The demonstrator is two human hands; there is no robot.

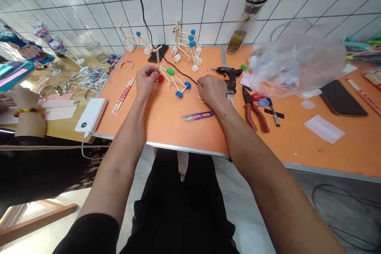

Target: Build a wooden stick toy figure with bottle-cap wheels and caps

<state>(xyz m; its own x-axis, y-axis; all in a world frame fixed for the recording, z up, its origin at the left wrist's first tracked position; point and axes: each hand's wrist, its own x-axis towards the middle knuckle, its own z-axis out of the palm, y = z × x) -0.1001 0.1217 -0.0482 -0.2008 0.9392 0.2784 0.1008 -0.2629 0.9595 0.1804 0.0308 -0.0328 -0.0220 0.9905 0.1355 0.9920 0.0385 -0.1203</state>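
Observation:
My left hand [145, 81] pinches the round red cap [160, 78] at the left end of a small stick model. This model is built from pale wooden sticks [177, 83], with a green cap [170, 72] on top and two blue caps [179, 94] at its right end. To the right of it, my right hand [212, 89] rests low over the orange table with fingers curled together; what they hold, if anything, is hidden. A short stick end shows beside its fingers. Purple-handled thread snips [198, 116] lie just in front of this hand.
Behind stand finished-looking stick models [190, 43] with blue and white caps. A black glue gun [228, 73], red-handled pliers [254, 111], a plastic bag [297, 59] and a phone [343, 97] lie right. At left are a white power bank [91, 115] and another person's hand [25, 99].

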